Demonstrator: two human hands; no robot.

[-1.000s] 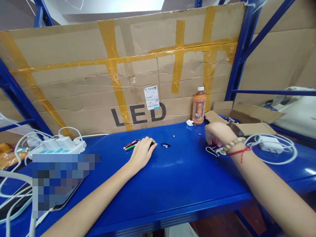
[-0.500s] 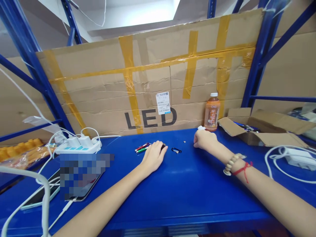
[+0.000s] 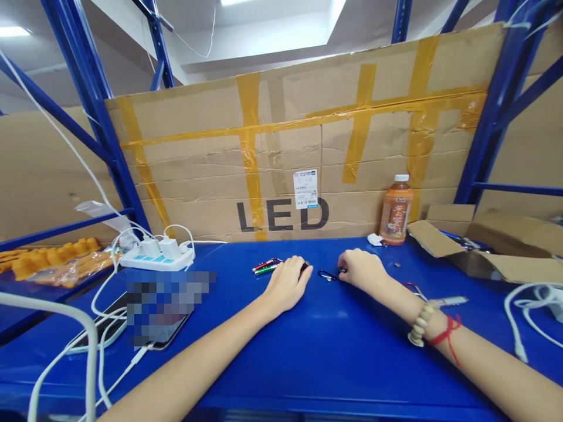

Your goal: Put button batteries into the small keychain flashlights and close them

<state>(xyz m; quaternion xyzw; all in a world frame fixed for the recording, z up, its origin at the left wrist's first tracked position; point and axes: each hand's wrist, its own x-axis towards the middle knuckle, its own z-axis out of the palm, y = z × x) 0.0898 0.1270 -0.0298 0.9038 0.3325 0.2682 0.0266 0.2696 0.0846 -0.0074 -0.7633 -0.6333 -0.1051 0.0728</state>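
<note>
My left hand (image 3: 287, 285) rests on the blue tabletop (image 3: 303, 357), its fingers curled round a small black object (image 3: 304, 267) that shows only in part between thumb and forefinger. Just left of the fingertips lie slim metallic red and green pen-like tubes (image 3: 265, 268). My right hand (image 3: 364, 271) is closed in a pinch, with a bit of something small and dark (image 3: 342, 270) at its fingertips. A black carabiner (image 3: 324, 274) lies between the two hands. Partly under my right forearm is a silver pen-like tube (image 3: 449, 301) with a red item (image 3: 413, 289) near it.
An orange drink bottle (image 3: 396, 211) and a crumpled white tissue (image 3: 375, 239) stand behind my right hand. An open cardboard box (image 3: 466, 264) is at right. At left are a power strip (image 3: 158, 261), cables and a phone (image 3: 176, 331). A large carton (image 3: 202, 170) walls the back.
My right hand has moved from beside the bottle and tissue back toward the carabiner. My left hand stays in place over the black object. The view has shifted slightly left.
</note>
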